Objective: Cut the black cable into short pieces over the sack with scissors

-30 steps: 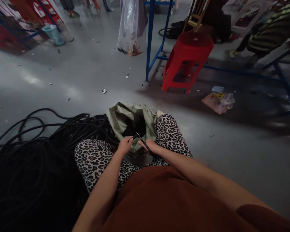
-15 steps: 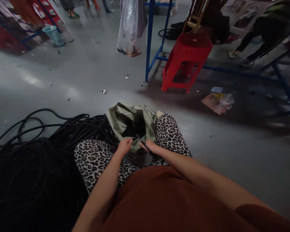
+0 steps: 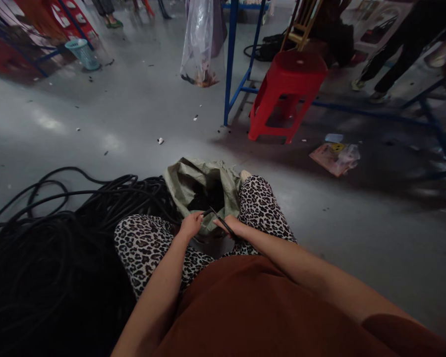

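Cord [image 3: 207, 212], black and slim, pokes out of my left hand [image 3: 192, 225], whose fingers are closed around it, over the near side of an open sack. My right hand [image 3: 233, 226] is wrapped about the handles of dark-handled scissors [image 3: 224, 223], their blades slanting up and leftward to the cord's end; whether they touch it is too small for me to tell.

Just below my grip, the greenish sack [image 3: 231, 193] stands between my knees, its mouth wide, with black pieces [image 3: 202, 197] lying inside. On my left, a tangled heap of black coils [image 3: 134, 201] spreads over the grey floor [image 3: 134, 114] and reaches close to the sack; I cannot tell whether my piece joins it. My leopard-print trousers [image 3: 144, 248] flank the sack on both sides.

Farther out, a red stool [image 3: 297, 74] stands beside a blue metal frame [image 3: 229, 69], and a clear plastic bag [image 3: 200, 44] hangs to the left of that. An orange-pink packet [image 3: 330, 157] lies on the floor to the right. A light-blue basket [image 3: 83, 53] sits at upper left, and a co-worker's dark-trousered legs [image 3: 397, 59] show at upper right.
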Motion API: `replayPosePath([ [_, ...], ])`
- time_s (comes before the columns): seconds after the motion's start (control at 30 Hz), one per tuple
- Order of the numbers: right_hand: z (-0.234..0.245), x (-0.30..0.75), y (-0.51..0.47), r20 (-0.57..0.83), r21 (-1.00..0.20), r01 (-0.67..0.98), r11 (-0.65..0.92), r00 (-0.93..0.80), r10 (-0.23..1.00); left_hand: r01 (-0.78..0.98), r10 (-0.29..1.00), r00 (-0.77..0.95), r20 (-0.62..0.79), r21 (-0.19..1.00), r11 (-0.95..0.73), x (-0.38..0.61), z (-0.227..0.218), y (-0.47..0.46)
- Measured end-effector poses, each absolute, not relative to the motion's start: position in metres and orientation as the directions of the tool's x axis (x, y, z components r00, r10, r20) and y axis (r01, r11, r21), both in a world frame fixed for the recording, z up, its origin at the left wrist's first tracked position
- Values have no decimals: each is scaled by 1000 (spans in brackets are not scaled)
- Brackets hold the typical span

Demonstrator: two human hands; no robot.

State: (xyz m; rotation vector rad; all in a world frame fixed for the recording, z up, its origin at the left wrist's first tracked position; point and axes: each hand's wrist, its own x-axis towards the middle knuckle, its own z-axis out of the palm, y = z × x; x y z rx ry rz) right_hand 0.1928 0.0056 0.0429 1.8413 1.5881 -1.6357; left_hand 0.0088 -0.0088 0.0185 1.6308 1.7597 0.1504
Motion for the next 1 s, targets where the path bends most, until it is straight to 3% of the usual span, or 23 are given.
replayPosePath([
  [0.43, 25, 192, 8, -821, -487, 694, -531, -156, 549, 744, 935, -21, -354, 619, 251, 7, 13, -7],
  [1.0, 17, 191, 2, -825, -535, 655, -534, -269, 497, 713, 949, -47, -312, 655, 251, 4, 5, -7],
])
